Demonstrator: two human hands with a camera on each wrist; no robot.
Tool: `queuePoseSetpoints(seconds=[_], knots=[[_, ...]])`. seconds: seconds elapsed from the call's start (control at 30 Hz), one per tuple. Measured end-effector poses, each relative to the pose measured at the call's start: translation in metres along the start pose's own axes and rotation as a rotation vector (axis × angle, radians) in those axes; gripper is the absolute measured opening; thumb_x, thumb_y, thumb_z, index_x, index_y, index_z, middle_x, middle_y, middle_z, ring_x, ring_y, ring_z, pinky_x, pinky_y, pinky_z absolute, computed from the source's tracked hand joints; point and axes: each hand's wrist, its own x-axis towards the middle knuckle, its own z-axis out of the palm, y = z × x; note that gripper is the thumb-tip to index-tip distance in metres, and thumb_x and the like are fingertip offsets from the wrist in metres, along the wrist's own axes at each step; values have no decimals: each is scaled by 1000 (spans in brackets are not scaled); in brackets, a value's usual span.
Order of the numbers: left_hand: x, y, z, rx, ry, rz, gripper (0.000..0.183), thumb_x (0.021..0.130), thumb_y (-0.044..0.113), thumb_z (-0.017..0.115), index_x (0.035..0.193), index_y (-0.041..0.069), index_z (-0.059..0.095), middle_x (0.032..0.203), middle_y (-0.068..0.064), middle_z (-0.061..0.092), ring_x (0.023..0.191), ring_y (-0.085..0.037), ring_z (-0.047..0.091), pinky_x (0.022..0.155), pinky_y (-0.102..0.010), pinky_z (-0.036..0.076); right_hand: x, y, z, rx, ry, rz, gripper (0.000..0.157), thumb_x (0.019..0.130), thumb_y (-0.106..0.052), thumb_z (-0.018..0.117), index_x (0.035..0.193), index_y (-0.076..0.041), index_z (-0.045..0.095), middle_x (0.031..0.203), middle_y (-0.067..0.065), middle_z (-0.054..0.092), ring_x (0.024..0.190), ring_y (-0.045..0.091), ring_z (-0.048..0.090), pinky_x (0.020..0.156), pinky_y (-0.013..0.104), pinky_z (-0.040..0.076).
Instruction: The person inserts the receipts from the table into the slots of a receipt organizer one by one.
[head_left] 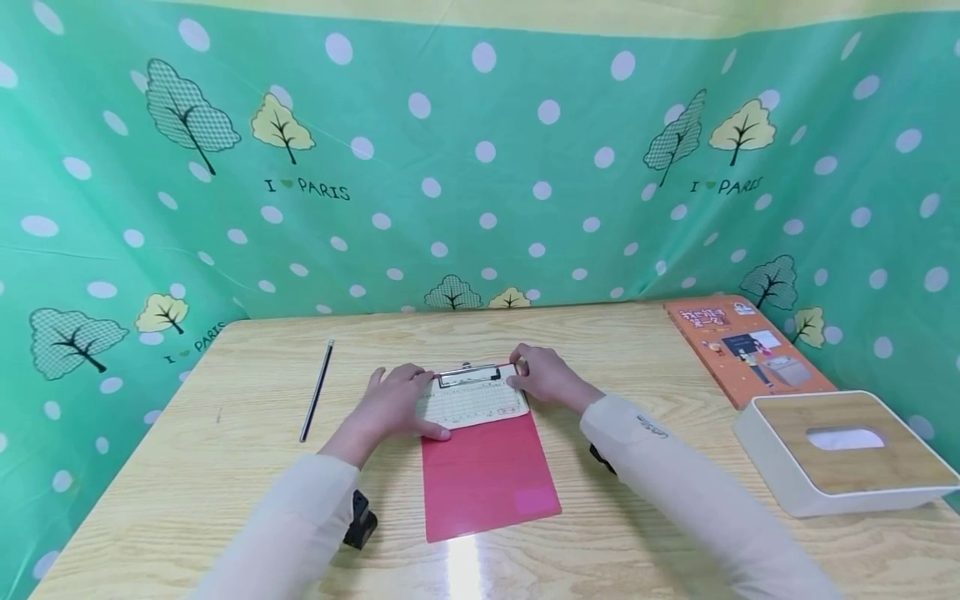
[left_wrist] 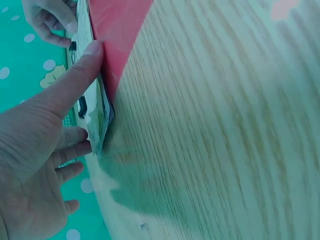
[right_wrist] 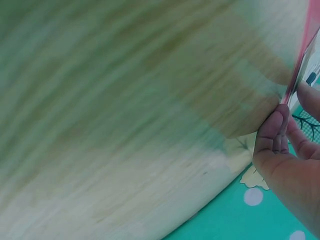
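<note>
A red clipboard (head_left: 487,479) lies on the wooden table, its metal clip (head_left: 469,377) at the far end. Over its upper part is a pad of printed forms (head_left: 468,403). My left hand (head_left: 393,404) holds the pad's left side, thumb across the lower left corner. In the left wrist view that thumb lies on the pad (left_wrist: 92,117), and the index and middle fingertips meet its edge. At the top right corner my right hand (head_left: 549,377) pinches the clipboard's edge, thumb above and curled fingers at the side, as the right wrist view also shows.
A dark pencil-like stick (head_left: 317,392) lies to the left. On the right are an orange book (head_left: 750,346) and a white tissue box (head_left: 776,475) with a wooden lid. A green dotted curtain (head_left: 480,192) hangs behind the table (head_left: 225,467).
</note>
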Motion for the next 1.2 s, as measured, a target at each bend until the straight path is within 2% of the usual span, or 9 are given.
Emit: queuePoseSetpoints(seconds=[0.27,0.73,0.97,1.1,1.2], knots=[[12,3,4,-12,0,15,101,70,57,88,148,3,50,151,-21,45,144,-39,35,117,-63,14,-6,13,-8,-29,6,-12,36,99,-18,69,129,-1,58,84,5,57,72,17,48,67,30,40],[27,22,9,-7,0,41,104,69,60,87,148,4,49,153,-19,44,145,-39,32,118,-63,14,-9,30,-24,-97,-1,-15,34,97,-17,70,126,-1,60,86,6,57,76,19,50,71,33,43],[32,32,11,4,19,49,103,68,62,87,147,6,52,150,-17,48,143,-37,36,117,-61,16,-3,22,-24,-112,62,-111,33,93,-19,76,121,-3,68,103,9,62,96,24,58,85,40,49],[34,36,12,23,27,62,102,67,64,86,147,9,53,149,-15,49,142,-36,37,117,-61,17,1,16,-20,-106,48,-146,38,92,-26,79,123,-6,70,115,7,66,109,25,60,96,42,49],[35,38,12,39,33,70,102,67,65,85,147,10,53,148,-15,50,142,-36,38,117,-61,17,2,14,-17,-124,41,-148,37,90,-27,80,121,-8,73,115,6,68,109,24,60,97,41,49]])
